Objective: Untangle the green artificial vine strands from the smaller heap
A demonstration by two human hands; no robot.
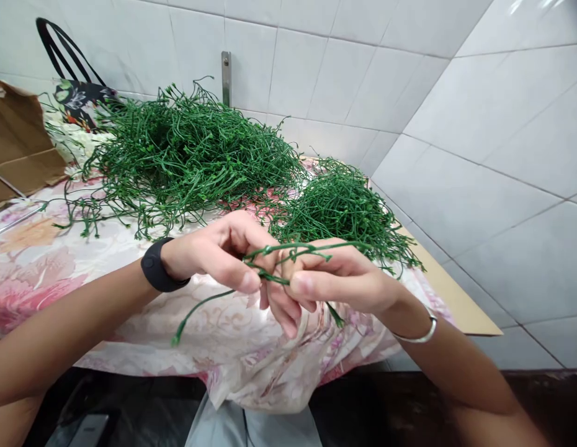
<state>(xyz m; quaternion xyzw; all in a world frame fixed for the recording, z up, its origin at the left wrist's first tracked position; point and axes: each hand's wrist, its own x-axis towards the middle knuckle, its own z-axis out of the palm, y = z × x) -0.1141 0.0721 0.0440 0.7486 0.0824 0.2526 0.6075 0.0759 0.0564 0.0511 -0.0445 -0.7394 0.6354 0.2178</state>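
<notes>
Close in front of me, both hands meet around a green artificial flower stem with thin branches and small bud-like tips. My left hand, with a black band on its wrist, pinches the stem between thumb and fingers. Thumb to finger, my right hand grips it just beside the left; a silver bangle circles that wrist. One branch curves down to the left below my left hand, and another tip pokes out under the right. Behind the hands lie a large heap of green stems and a smaller heap.
A floral cloth covers the table, with a cardboard sheet showing at its right edge. At the left are a brown cardboard box, white flowers and a patterned bag. Tiled walls stand behind and right.
</notes>
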